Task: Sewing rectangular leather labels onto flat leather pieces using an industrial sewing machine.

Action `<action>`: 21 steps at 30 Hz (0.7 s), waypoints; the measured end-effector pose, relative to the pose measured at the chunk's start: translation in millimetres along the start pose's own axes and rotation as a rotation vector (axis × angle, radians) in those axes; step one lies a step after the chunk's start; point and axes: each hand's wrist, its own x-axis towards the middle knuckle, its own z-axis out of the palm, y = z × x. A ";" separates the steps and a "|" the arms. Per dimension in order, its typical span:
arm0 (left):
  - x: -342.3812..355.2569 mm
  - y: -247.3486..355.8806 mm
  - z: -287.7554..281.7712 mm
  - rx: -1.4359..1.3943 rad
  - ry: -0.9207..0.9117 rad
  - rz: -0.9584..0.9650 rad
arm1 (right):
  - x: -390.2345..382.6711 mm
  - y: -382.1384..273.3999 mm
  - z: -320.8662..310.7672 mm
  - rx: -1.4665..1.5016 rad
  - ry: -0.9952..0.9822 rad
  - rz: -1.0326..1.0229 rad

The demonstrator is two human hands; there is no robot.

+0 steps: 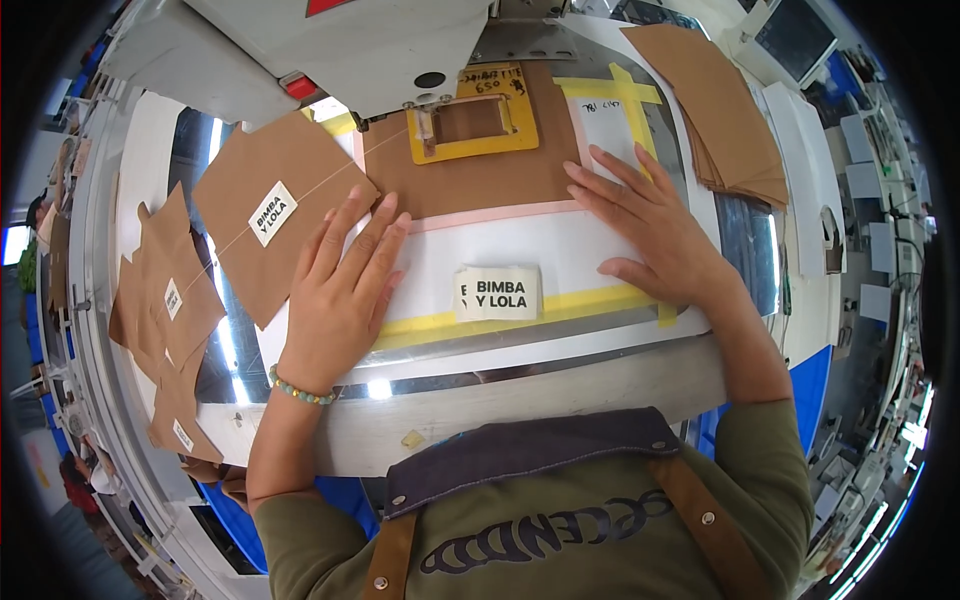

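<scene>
White work table (600,375) under a sewing machine (330,50) fills the view. Left hand (340,290) lies flat, fingers spread, its fingertips touching a brown leather square (275,215) at ten o'clock. Right hand (655,225) rests open on the pink-edged template (480,170) — fingers splayed, gripping nothing. Between the hands, at six o'clock, sits a small stack of white labels (498,293); more brown pieces (725,110) lie at two o'clock.

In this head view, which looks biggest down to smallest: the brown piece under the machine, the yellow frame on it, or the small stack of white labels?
1. brown piece
2. yellow frame
3. white labels, roughly similar in size to the frame and nearer the camera, so unsure.
</scene>
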 end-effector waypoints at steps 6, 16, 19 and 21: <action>-3.3 -3.5 3.5 -0.140 0.002 -0.047 | -3.8 5.2 3.7 0.049 0.028 -0.016; 2.4 -5.5 3.4 -0.193 -0.007 -0.093 | -5.5 16.4 15.8 0.064 0.235 0.046; 3.5 -5.0 3.2 -0.173 -0.044 -0.124 | -6.6 11.9 14.9 0.007 0.145 -0.009; 3.2 -5.2 3.5 -0.206 -0.057 -0.133 | -4.7 10.9 13.6 -0.004 0.097 -0.036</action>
